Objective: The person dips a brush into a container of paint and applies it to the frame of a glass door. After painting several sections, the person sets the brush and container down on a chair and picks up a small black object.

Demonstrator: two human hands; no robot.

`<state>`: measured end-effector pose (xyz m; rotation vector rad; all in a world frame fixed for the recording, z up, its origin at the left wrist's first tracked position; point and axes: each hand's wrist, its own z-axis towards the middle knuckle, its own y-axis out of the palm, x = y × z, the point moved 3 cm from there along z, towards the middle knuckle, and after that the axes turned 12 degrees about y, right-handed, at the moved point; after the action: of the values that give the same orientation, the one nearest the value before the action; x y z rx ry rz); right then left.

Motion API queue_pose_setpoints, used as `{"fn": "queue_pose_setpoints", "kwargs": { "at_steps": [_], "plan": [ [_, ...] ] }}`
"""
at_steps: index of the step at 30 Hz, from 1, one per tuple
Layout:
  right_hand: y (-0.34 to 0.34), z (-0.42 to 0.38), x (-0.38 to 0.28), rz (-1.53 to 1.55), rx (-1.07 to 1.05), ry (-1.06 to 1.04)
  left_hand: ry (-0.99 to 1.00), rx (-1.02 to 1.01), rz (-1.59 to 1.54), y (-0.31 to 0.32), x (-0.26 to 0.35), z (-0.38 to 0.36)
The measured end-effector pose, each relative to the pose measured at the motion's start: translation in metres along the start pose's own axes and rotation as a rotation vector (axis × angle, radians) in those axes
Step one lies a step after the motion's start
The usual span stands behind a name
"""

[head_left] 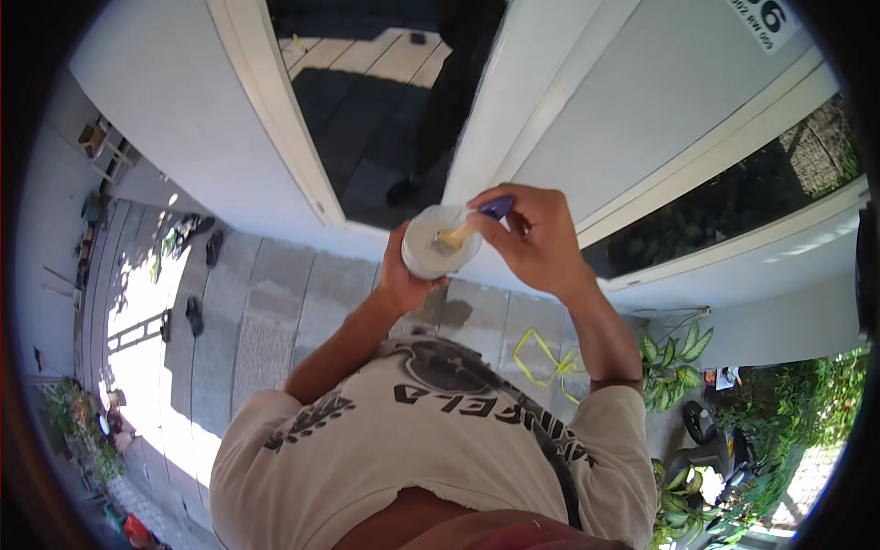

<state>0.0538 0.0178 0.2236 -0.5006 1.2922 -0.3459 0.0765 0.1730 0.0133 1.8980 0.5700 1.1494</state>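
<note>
Head view, looking steeply down past the person's chest.

Left hand [403, 280]: wrapped around the underside of a small round tub [438, 240], fingers closed on its wall; only the wrist side of the hand shows below the tub. The tub is held mouth-up, just in front of a white door frame [275, 110].

Tub contents: pale whitish material fills it. Whether it is liquid or paste cannot be told.

Right hand [536, 234]: just right of the tub, fingers pinched shut on a brush [469, 226] by its dark purple handle end. The light wooden part and the bristle end lie inside the tub mouth, tip in the white material.

Around the tub: dark glass pane above it, inside the frame. Below it, grey paving [275, 312], part in sun. A loop of yellow cord [541, 357] lies on the paving, lower right of the tub. A leafy plant [674, 357] stands further right. Sandals [194, 316] lie well to the left.
</note>
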Motion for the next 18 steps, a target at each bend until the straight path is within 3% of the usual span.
{"fn": "queue_pose_setpoints", "kwargs": {
  "at_steps": [3, 8, 10, 13, 15, 18],
  "plan": [
    [-0.014, 0.011, 0.015, 0.162, -0.014, 0.164, -0.015, -0.118, 0.031, -0.012, -0.005, 0.012],
    [-0.031, 0.025, 0.016, 0.204, 0.043, 0.078, -0.003, -0.155, 0.019, -0.008, -0.006, 0.024],
    [-0.045, 0.03, 0.01, 0.436, 0.144, 0.257, -0.04, -0.141, 0.002, -0.005, -0.003, 0.03],
    [-0.096, 0.054, 0.0, 0.539, 0.286, 0.202, -0.045, -0.148, -0.027, -0.005, -0.001, 0.035],
    [-0.149, 0.076, -0.028, 0.636, 0.364, 0.046, -0.042, -0.152, -0.013, -0.004, 0.002, 0.038],
    [-0.241, 0.1, -0.116, 0.503, 0.574, -0.306, -0.064, -0.09, -0.004, -0.004, 0.003, 0.04]
  ]
}}
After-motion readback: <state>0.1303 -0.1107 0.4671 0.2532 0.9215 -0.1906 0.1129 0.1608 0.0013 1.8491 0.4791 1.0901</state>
